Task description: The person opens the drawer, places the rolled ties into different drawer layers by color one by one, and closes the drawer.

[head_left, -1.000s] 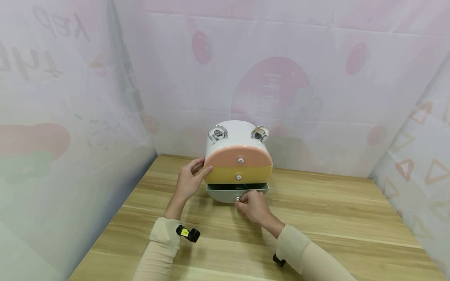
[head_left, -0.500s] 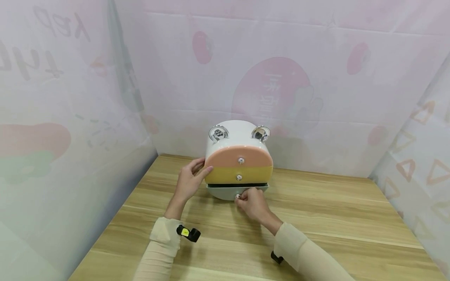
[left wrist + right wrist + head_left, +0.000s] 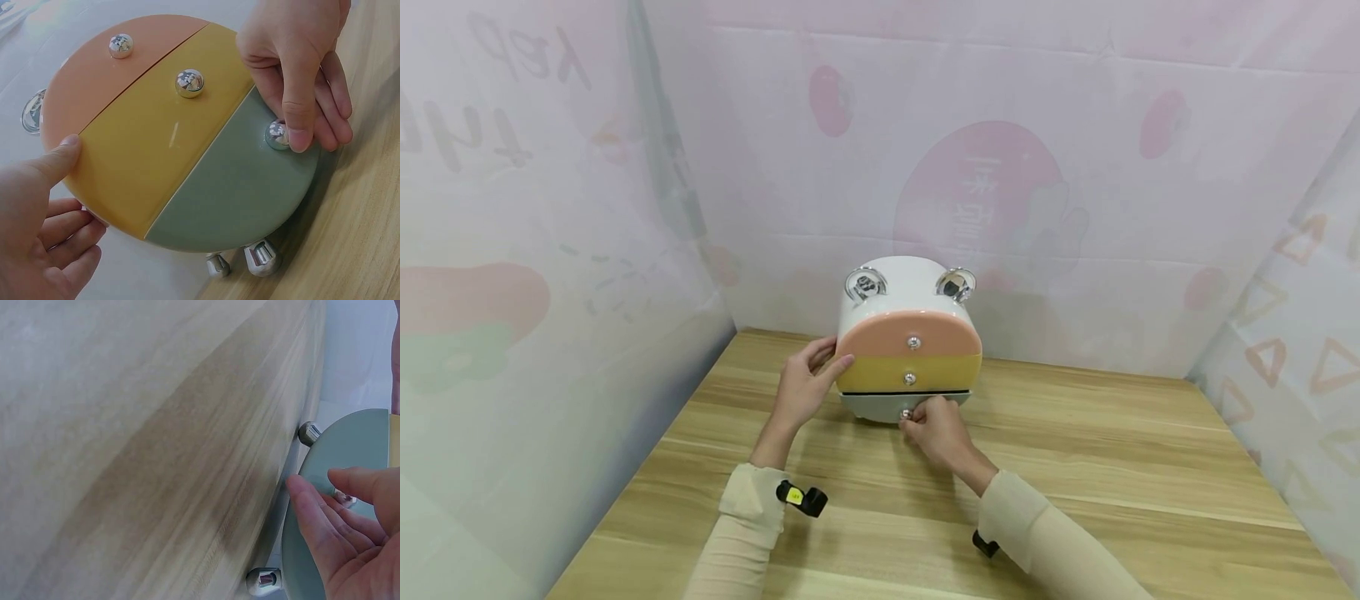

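Observation:
A round white drawer box (image 3: 895,279) stands on the wooden table (image 3: 1112,467) with three drawer fronts: orange on top (image 3: 887,335), yellow in the middle (image 3: 872,375), grey-green at the bottom (image 3: 868,406). My right hand (image 3: 936,433) pinches the silver knob (image 3: 277,134) of the grey-green drawer (image 3: 237,194), which sits nearly flush with the box. My left hand (image 3: 801,387) holds the box's left side, with its thumb (image 3: 59,159) pressed on the edge of the yellow front (image 3: 144,162). In the right wrist view my right hand (image 3: 350,531) lies against the grey-green front (image 3: 350,444).
The box stands on small silver feet (image 3: 261,257) near the table's back edge. Two chrome rings (image 3: 865,285) sit on its top. Printed pink and white sheets (image 3: 1000,167) wall in the table at the back and on both sides.
The grey-green drawer was pulled out a little; my right hand has pushed it back in by its knob until almost flush. My left hand has stayed put.

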